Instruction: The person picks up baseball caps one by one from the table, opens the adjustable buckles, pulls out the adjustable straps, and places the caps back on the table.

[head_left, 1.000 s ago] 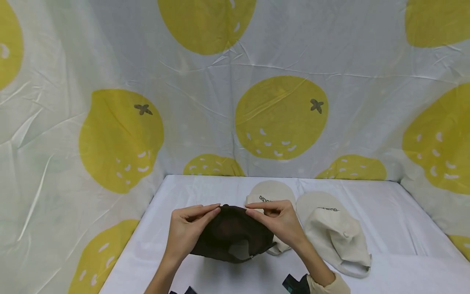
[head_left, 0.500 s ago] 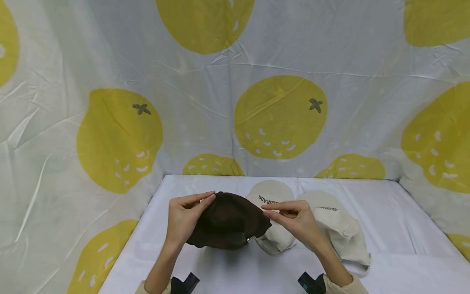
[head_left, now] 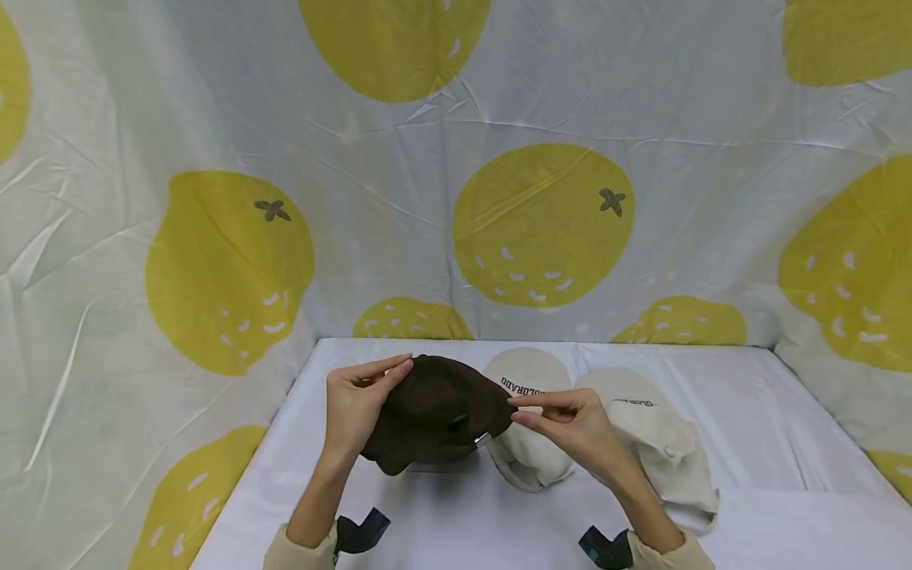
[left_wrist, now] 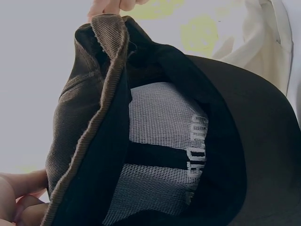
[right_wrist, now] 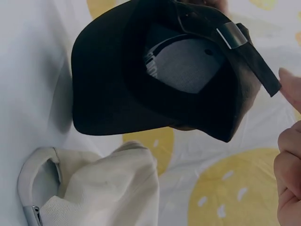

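Hanging between left hand (head_left: 359, 408) and right hand (head_left: 575, 419), a brown cap (head_left: 438, 412)

Three baseball caps in all: one brown baseball cap (head_left: 442, 412) and two cream baseball caps (head_left: 659, 443) to its right. Two hands: one left hand (head_left: 356, 408) at the brown cap's left edge, one right hand (head_left: 573, 419) at its right. Nearer the wearer than that cap, two beige sleeves (head_left: 302, 546); one white-covered worktop (head_left: 784, 427) below it; ten yellow lemon prints (head_left: 544, 226), some cut off, beyond and beside it.
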`<state>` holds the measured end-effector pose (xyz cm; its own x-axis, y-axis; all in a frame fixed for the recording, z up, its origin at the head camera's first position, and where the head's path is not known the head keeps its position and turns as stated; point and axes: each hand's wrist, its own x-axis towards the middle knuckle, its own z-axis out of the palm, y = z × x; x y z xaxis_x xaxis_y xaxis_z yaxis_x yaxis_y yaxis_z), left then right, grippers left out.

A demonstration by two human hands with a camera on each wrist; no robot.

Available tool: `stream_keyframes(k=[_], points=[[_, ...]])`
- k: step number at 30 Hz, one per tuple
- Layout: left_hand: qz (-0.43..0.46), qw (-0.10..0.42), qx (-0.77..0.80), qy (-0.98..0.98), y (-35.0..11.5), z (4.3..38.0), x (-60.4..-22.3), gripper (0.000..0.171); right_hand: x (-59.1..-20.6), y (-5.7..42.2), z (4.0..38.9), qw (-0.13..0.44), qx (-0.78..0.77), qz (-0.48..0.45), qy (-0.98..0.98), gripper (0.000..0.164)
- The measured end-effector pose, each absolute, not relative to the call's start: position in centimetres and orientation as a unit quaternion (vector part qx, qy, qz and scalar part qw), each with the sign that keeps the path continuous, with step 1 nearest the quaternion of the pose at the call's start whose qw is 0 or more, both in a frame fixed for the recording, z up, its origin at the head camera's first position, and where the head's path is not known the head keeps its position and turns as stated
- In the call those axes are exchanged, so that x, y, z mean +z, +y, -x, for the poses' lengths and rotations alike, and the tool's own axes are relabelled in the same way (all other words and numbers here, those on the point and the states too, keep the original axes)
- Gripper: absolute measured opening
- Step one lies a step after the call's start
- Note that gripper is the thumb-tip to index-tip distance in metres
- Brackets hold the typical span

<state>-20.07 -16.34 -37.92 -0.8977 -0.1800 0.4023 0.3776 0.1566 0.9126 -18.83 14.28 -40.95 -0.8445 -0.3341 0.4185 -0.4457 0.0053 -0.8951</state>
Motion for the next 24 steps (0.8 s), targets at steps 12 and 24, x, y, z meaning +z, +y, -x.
stream_keyframes(k=[12, 24], points=[[0.07, 0.232, -0.628, -0.739, -17.0, 21.1, -37.9, 0.013, -41.1, 13.1, 19.3, 0.106, 0.646, -0.286, -0.699, 0.01], [0.169, 0.236, -0.606, -0.74, -16.5, 22.1, -37.0, 0.015, -40.2, 11.6, 19.2, 0.162, 0.675, -0.238, -0.68, 0.006]])
